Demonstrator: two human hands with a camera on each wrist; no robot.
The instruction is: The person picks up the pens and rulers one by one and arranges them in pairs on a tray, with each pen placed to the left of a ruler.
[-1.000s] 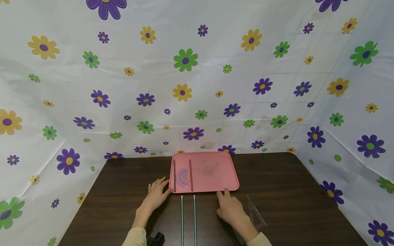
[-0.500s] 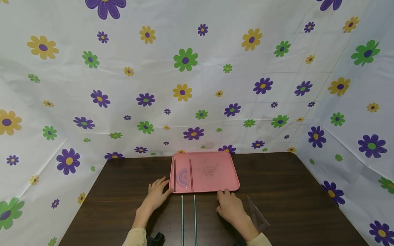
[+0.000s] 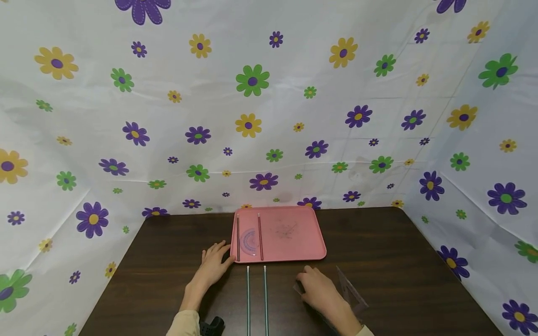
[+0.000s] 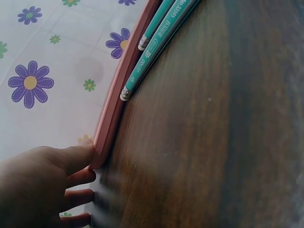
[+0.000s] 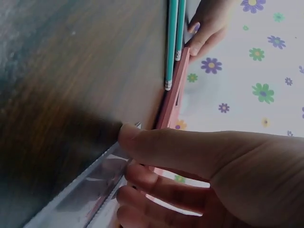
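Observation:
My left hand (image 3: pixel 211 265) rests at the near left corner of a pink tray (image 3: pixel 294 242). In the left wrist view its thumb touches that corner, with the other fingers loosely extended beside it. A clear plastic ruler (image 5: pixel 95 185) with tick marks is pinched between the thumb and fingers of my right hand (image 3: pixel 319 290), just in front of the tray; the hand hides part of it. Two green pencils (image 3: pixel 248 298) lie side by side on the table between the hands. Right of the right hand is a clear set square (image 3: pixel 350 291), partly hidden by the arm.
Inside the tray, a clear protractor (image 3: pixel 248 241) lies between a dark pencil (image 3: pixel 238 238) and a dark red pencil (image 3: pixel 260 238). The brown table (image 3: pixel 403 275) meets a flowered sheet (image 3: pixel 311 154) behind the tray and at both sides.
My right hand has drawn back slightly from the tray's front edge, and the ruler's end now shows left of its fingers. The set square shifted slightly right. My left hand stays at the tray corner.

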